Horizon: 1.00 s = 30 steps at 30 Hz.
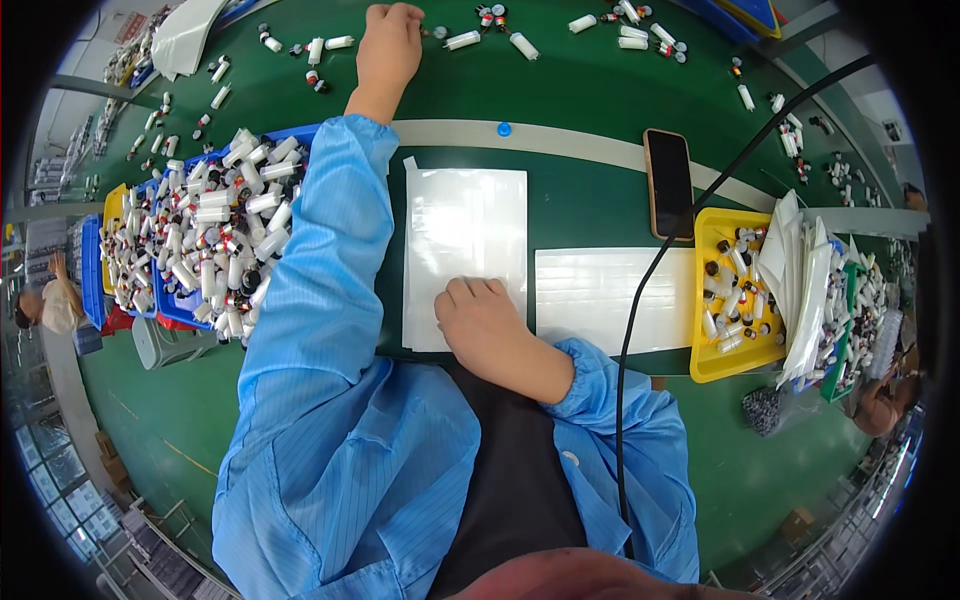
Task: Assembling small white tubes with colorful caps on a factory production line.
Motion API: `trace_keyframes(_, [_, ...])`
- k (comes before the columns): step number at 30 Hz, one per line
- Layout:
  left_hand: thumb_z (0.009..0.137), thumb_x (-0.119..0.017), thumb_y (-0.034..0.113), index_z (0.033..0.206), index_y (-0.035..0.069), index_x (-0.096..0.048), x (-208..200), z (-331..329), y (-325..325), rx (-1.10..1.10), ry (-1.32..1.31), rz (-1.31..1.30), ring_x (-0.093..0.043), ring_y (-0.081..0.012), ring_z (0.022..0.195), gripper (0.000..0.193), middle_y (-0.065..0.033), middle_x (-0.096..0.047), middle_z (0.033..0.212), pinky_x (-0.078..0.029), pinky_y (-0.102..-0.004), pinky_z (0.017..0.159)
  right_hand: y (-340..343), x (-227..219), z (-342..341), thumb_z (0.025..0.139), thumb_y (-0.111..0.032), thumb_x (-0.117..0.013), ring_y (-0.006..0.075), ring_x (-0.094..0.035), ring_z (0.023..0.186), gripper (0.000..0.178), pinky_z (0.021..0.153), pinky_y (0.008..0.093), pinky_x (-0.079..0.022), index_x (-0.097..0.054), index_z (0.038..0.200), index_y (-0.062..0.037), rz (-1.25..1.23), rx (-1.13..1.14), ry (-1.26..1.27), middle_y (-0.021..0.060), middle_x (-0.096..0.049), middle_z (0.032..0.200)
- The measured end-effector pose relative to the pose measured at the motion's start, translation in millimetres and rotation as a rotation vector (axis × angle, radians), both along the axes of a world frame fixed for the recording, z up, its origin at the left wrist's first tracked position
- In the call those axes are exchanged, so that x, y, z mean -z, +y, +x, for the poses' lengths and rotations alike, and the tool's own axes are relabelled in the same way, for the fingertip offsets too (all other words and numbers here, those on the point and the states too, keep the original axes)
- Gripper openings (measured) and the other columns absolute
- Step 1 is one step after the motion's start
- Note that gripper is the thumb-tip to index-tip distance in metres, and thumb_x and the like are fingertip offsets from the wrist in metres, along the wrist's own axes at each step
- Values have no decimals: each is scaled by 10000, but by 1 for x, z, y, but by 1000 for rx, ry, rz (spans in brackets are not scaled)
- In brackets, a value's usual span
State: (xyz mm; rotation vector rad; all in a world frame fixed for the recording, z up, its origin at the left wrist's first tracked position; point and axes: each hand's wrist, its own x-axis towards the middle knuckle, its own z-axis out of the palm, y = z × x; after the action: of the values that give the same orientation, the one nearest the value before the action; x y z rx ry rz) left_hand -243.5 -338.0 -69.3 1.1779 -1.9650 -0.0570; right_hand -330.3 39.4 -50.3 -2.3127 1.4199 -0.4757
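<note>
My left arm stretches over the green work surface, and my left hand [390,48] is at its far side. Its fingers are closed in a pinch beside a small dark round piece [440,32]; what they hold, if anything, is too small to name. A white cylindrical part [462,40] lies just to the right. My right hand [482,322] rests on a glossy white sheet [465,220] in front of me. The fingers of that hand are curled in, and whatever lies under them is hidden.
Left, a blue bin [300,133] is heaped with white cylindrical parts [215,215]. Right are a second white sheet [600,295], a phone [668,180], a yellow tray [705,350] of parts and white sleeves [790,260]. A black cable [640,300] crosses the view. A blue knob [504,129] sits on the pale strip.
</note>
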Motion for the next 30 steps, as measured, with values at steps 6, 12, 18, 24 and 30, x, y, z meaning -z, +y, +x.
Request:
trace_keyframes(6, [967,-659,92,1170,15,-617,-55,-19,95,372,982,489,-665,-174,836,222,-116,-661,1071,-562,-282,712,-10,-8,-20,872,-113,-645,322,-632,862,116,798,427,-485,-596,927,-23,102,-84,-243,144,-618,879])
trace_keyframes(12, [958,-685,100,1284,53,-569,-23,-31,174,750,1485,991,-601,-136,945,350,-59,-659,1088,-506,-263,786,-12,6,-13,842,-137,-661,310,-653,757,116,730,433,-502,-609,860,-35,-13,-79,-202,112,-641,800])
trace_keyframes(18, [997,-647,293,1251,135,-595,24,-35,184,677,1641,1217,-573,-178,983,303,-13,-598,993,-505,-363,946,-19,14,-15,799,-113,-656,345,-610,555,138,547,467,-497,-546,775,-33,-61,42,-423,133,-587,625])
trace_keyframes(24, [1031,-586,344,1202,125,-600,23,-34,187,716,1598,1253,-609,-213,995,278,-21,-576,947,-504,-421,1013,-17,14,-10,790,-100,-692,317,-623,581,157,567,425,-514,-549,773,-40,-118,110,-281,120,-595,643])
trace_keyframes(30, [1049,-551,322,1208,93,-579,29,-32,185,676,1522,1207,-618,-214,917,281,-32,-560,907,-533,-411,947,-14,1,-12,797,-91,-685,307,-637,657,133,610,426,-515,-560,818,-52,-66,22,-305,111,-612,721])
